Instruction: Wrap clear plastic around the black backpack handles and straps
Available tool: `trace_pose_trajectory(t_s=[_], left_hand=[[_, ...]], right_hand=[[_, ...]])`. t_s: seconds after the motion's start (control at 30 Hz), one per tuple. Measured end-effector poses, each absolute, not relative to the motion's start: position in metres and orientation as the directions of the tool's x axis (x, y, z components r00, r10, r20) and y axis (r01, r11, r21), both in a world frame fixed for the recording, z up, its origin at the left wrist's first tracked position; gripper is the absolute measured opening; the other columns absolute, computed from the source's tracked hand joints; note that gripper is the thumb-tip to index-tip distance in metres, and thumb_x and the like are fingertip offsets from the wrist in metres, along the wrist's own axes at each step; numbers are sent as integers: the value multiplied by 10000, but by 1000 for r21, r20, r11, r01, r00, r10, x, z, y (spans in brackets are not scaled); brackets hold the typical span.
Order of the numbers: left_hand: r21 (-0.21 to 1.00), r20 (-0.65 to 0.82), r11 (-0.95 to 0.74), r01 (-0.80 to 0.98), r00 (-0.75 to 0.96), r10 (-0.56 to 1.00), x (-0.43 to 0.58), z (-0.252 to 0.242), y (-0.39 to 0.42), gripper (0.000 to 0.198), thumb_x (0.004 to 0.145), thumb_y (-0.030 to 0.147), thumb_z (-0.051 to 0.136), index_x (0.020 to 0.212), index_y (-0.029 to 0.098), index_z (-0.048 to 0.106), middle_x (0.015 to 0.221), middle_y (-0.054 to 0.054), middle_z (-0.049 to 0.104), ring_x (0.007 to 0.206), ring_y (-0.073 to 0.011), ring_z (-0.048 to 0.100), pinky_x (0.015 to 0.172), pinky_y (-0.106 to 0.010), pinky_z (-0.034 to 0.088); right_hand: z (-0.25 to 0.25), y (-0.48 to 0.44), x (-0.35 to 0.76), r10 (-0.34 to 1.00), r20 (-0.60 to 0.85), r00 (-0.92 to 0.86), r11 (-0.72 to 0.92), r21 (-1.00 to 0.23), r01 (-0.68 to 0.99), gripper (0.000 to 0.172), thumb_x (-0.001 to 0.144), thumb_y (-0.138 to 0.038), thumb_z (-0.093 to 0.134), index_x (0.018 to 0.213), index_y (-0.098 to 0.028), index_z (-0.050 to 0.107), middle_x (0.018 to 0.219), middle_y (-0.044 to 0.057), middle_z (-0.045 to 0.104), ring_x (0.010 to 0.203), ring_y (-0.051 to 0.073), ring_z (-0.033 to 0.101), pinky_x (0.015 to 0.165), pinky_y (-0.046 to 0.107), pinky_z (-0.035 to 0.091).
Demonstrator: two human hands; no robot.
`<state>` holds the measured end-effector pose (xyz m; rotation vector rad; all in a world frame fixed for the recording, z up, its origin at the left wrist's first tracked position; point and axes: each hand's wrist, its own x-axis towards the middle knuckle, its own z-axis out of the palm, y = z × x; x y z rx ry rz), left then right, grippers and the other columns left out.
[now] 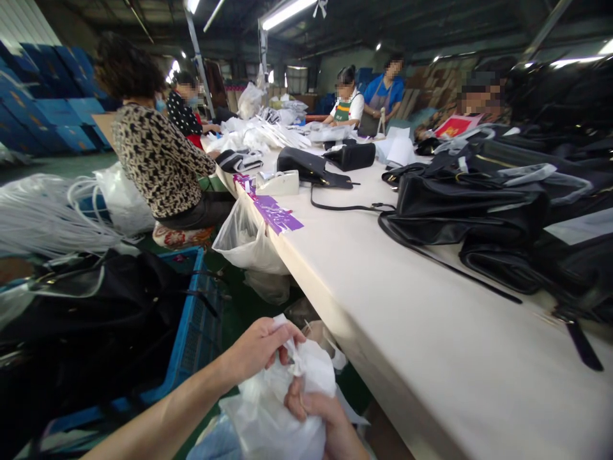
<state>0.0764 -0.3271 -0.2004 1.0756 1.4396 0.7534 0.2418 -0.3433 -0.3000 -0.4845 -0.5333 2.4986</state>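
Note:
A translucent white plastic bag (272,418) lies over my lap, beside the table's near edge. My left hand (265,345) pinches the bag's gathered top, fingers bent round the white plastic. Just below and to the right, my right hand (311,406) is closed on the same bag, thumb against the fingers. White sheet-like material (320,370) bulges between and behind the hands. What the bag holds cannot be made out.
The long pale table (364,281) runs away on the right, with black bags (469,204) piled along it. A blue crate (184,345) of black bags stands at left. A plastic bag (249,239) hangs from the table edge. Several people work farther back.

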Motion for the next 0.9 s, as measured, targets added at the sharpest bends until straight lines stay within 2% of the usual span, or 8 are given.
trace_pose_trajectory(t_s=[0.13, 0.27, 0.37, 0.43, 0.57, 0.7, 0.8, 0.9], left_hand=[[942, -333, 333, 36, 12, 943, 78, -198, -332, 525, 837, 618, 543, 885, 122, 708, 598, 1, 588, 455, -63, 409, 444, -210, 207], [941, -225, 271, -204, 221, 949, 73, -199, -342, 548, 791, 659, 630, 775, 112, 678, 973, -112, 695, 464, -56, 538, 408, -204, 166], [909, -197, 278, -310, 268, 943, 66, -204, -350, 524, 794, 629, 654, 717, 111, 641, 778, -75, 676, 425, -55, 512, 386, -192, 174], [915, -248, 302, -269, 218, 944, 61, -207, -353, 503, 800, 618, 653, 712, 125, 603, 670, -36, 637, 431, -69, 525, 378, -180, 220], [903, -421, 430, 7, 211, 882, 56, -210, -352, 451, 833, 605, 582, 850, 156, 542, 553, -3, 622, 392, -81, 491, 375, -174, 250], [869, -495, 471, 154, 230, 838, 56, -206, -348, 305, 781, 389, 575, 958, 141, 578, 501, 40, 583, 383, -80, 436, 398, -183, 266], [871, -487, 442, 214, 249, 837, 60, -205, -348, 228, 698, 297, 593, 856, 139, 642, 508, 49, 548, 442, -93, 456, 454, -202, 325], [881, -423, 369, 296, 146, 894, 67, -206, -351, 94, 682, 242, 571, 685, 163, 620, 561, 38, 530, 550, -115, 496, 557, -232, 380]], right_hand=[[-308, -336, 233, 486, -72, -871, -764, -518, -384, 336, 482, -403, 869, 631, -185, 662, 438, -28, 517, 426, 103, 353, 497, 243, 279], [-294, -340, 238, 542, -186, -819, -773, -492, -400, 257, 570, -376, 787, 589, -172, 631, 533, -18, 491, 527, 112, 371, 570, 247, 310], [-285, -345, 245, 561, -250, -789, -770, -508, -386, 276, 585, -370, 755, 526, -168, 577, 552, -13, 446, 542, 115, 345, 572, 260, 296], [-292, -344, 244, 525, -216, -823, -761, -551, -342, 314, 589, -416, 768, 548, -178, 568, 530, -27, 433, 519, 110, 335, 552, 262, 273], [-324, -336, 232, 401, -104, -910, -705, -669, -234, 475, 514, -586, 811, 546, -191, 549, 454, -47, 432, 454, 101, 361, 515, 266, 256], [-342, -332, 225, 346, -89, -934, -687, -702, -188, 535, 477, -639, 829, 497, -192, 535, 402, -49, 428, 418, 92, 354, 507, 274, 254], [-342, -331, 228, 351, -100, -931, -685, -705, -182, 525, 504, -632, 826, 505, -193, 539, 403, -48, 444, 420, 89, 354, 516, 274, 270], [-340, -331, 230, 358, -117, -926, -696, -694, -182, 534, 482, -650, 826, 525, -193, 551, 404, -44, 462, 390, 86, 354, 485, 266, 262]])
